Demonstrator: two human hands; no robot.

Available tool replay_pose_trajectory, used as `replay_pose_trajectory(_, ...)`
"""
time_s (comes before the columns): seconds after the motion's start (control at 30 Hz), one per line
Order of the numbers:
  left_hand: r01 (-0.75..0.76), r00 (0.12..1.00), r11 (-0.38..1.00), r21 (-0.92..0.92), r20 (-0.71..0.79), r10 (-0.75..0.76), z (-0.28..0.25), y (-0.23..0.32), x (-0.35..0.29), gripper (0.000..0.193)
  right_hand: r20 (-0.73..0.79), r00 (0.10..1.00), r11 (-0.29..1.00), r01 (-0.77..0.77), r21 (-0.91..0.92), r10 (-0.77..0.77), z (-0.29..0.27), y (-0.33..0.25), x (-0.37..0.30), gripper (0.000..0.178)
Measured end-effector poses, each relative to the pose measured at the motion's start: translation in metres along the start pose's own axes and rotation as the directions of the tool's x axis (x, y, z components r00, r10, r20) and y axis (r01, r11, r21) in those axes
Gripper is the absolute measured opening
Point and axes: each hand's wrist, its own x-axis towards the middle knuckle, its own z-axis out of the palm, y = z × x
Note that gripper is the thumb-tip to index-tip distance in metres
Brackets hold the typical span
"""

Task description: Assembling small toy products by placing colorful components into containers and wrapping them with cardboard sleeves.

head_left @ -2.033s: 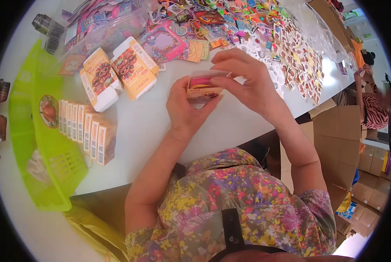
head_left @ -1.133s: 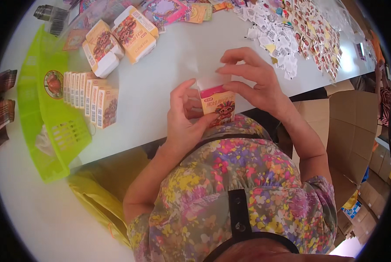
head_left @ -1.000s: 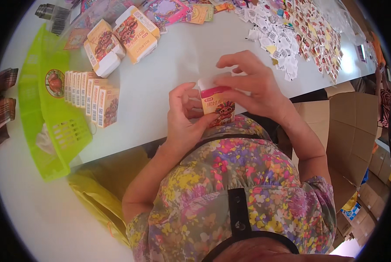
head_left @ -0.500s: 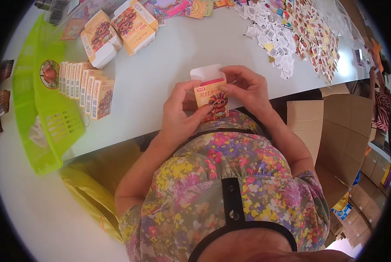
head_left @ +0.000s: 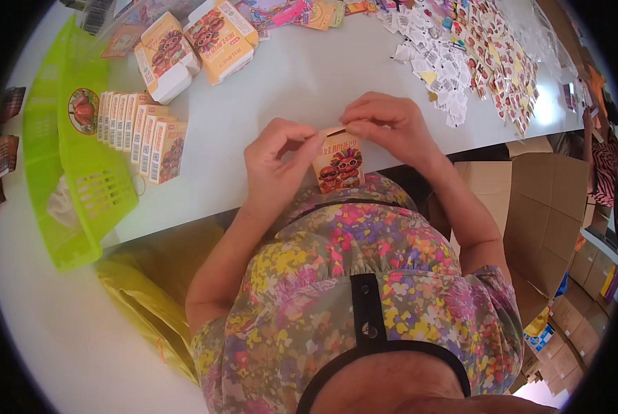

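A small yellow-orange cardboard box (head_left: 340,165) with a cartoon figure in sunglasses stands upright at the table's front edge, close to my body. My left hand (head_left: 278,155) has thumb and fingers closed on its upper left corner. On the upper right side, my right hand (head_left: 392,127) pinches the top flap, which is folded down over the opening. Both hands partly cover the top edge. To the left, several matching boxes (head_left: 167,152) stand in a slanting row. Beyond them lie two stacks of flat, unfolded cartons (head_left: 164,58).
A bright green plastic basket (head_left: 53,159) stands at the left. At the far right lie a pile of small white printed slips (head_left: 426,62) and a heap of small printed pieces (head_left: 499,62). An open brown carton (head_left: 547,207) stands right of my body, a yellow bag (head_left: 150,303) to the left.
The box's raised white top flap has been folded down. My left hand has slid from the box's front up to its top left corner; my right hand has shifted slightly upward.
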Motion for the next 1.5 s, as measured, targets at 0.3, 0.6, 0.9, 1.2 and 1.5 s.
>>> replay_pose_trajectory(0.3, 0.304, 0.952, 0.92, -0.246, 0.036, -0.305, -0.006, 0.01, 0.013, 0.01, 0.193, 0.954, 0.974, -0.224, -0.044, 0.228, -0.011, -0.017, 0.024, 0.004)
replay_pose_trajectory(0.6, 0.053, 0.988, 0.986, -0.158, 0.152, -0.028, -0.015, -0.004, -0.004, 0.02, 0.194, 0.976, 0.993, -0.083, -0.088, 0.099, -0.012, -0.019, 0.01, 0.005)
replay_pose_trajectory(0.9, -0.022, 0.994, 0.997, -0.068, 0.108, 0.029, -0.005, -0.008, -0.02, 0.031, 0.133, 0.99, 0.998, 0.047, -0.029, -0.042, 0.008, -0.015, -0.003, 0.021)
replay_pose_trajectory(1.2, -0.278, 0.932, 0.858, 0.432, -0.094, 0.349, -0.077, 0.035, -0.031, 0.028, 0.291, 0.876, 0.91, 0.413, -0.041, -0.384, 0.071, -0.023, 0.069, 0.02)
replay_pose_trajectory(1.5, -0.143, 0.783, 0.108, 0.984, 0.046, 0.62, -0.118, 0.021, -0.009, 0.038, 0.067, 0.81, 0.757, 0.571, -0.318, -0.583, 0.109, -0.007, 0.15, 0.022)
